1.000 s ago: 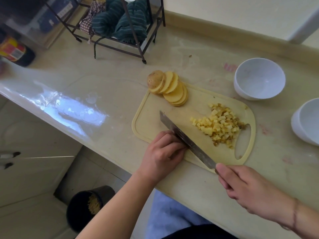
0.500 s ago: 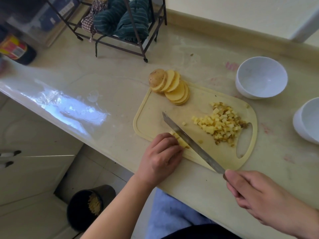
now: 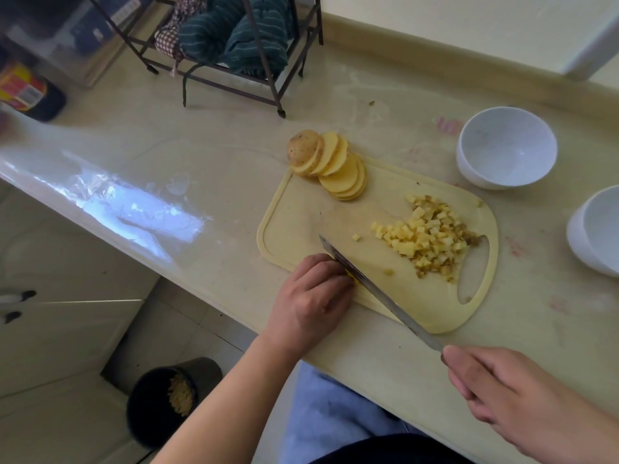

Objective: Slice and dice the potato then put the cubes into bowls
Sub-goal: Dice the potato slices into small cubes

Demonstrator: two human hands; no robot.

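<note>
A pale yellow cutting board (image 3: 301,209) lies on the counter. At its far corner leans a row of potato slices (image 3: 330,164). A heap of potato cubes (image 3: 427,237) sits near the board's handle hole. My left hand (image 3: 313,301) has its fingers curled over potato strips at the board's near edge, mostly hiding them. My right hand (image 3: 512,401) grips the handle of a knife (image 3: 375,289), whose blade rests against my left fingers. Two white bowls, one (image 3: 505,147) beyond the board and one (image 3: 594,229) at the right edge, hold nothing.
A black wire rack (image 3: 234,85) with folded cloths stands at the back. A dark jar (image 3: 28,92) is at far left. The counter edge runs diagonally; below it a black bin (image 3: 167,396) holds peelings on the floor.
The knife has drawn back toward my body along the strips, and my right hand moved lower and right. A loose cube now lies on the board left of the heap.
</note>
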